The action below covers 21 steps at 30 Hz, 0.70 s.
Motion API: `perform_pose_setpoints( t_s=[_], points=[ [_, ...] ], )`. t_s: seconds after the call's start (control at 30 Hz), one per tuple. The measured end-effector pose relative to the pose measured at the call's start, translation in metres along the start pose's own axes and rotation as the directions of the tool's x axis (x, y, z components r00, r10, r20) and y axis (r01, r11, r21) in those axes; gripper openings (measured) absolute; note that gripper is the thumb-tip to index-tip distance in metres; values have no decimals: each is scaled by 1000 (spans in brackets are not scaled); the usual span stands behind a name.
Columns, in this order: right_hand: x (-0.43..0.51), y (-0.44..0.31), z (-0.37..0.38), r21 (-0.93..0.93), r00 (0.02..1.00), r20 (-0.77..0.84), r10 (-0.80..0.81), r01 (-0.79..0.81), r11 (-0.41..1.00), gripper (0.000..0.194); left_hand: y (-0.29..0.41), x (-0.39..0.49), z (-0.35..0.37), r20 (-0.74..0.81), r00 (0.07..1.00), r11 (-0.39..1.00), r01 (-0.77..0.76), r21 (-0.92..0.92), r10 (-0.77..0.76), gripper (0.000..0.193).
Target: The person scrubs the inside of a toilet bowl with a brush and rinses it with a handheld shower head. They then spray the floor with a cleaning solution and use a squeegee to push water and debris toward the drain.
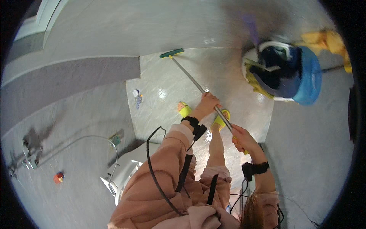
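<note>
My left hand (pixel 206 104) grips the middle of a metal pole (pixel 188 75), palm over it. Further down, my right hand (pixel 243 139) is closed around the pole's yellow-ended grip. A green brush or squeegee head (pixel 171 53) with a yellow joint sits at the pole's far end, on the tiled floor (pixel 163 74) close to the foot of the far wall. Whether its underside has bristles or a blade cannot be seen. The floor looks wet and shiny around my yellow-green slippers (pixel 185 110). Black straps circle both wrists.
A blue bucket (pixel 310 75) and dark and yellow cloths stand at right, beside a purple handle (pixel 251 28). Yellow gloves (pixel 328 41) hang further right. Small litter (pixel 137 97) lies on the floor at left. A shower hose (pixel 85 138) and a white fixture (pixel 128 166) are at lower left.
</note>
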State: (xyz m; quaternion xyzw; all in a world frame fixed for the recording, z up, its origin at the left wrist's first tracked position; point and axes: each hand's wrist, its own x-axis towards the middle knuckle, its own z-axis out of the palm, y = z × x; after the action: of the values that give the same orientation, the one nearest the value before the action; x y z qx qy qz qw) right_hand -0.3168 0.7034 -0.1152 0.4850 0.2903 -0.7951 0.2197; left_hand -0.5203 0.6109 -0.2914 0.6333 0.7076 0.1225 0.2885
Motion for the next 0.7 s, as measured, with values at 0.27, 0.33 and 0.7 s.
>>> perform_pose_setpoints(
  t_s=[0.27,0.33,0.7],
  points=[
    [34,-52,86,-879,959,111,-261,218,424,48,-49,-70,-26,-548,775,946,212,-245,-316,23],
    [35,-63,109,-895,964,114,-240,205,396,46,-53,-82,-31,-602,717,932,207,-297,-351,23],
    [111,-106,200,-953,965,77,-252,146,265,48,-164,-96,-57,-567,703,894,243,-376,-429,21]
  ],
)
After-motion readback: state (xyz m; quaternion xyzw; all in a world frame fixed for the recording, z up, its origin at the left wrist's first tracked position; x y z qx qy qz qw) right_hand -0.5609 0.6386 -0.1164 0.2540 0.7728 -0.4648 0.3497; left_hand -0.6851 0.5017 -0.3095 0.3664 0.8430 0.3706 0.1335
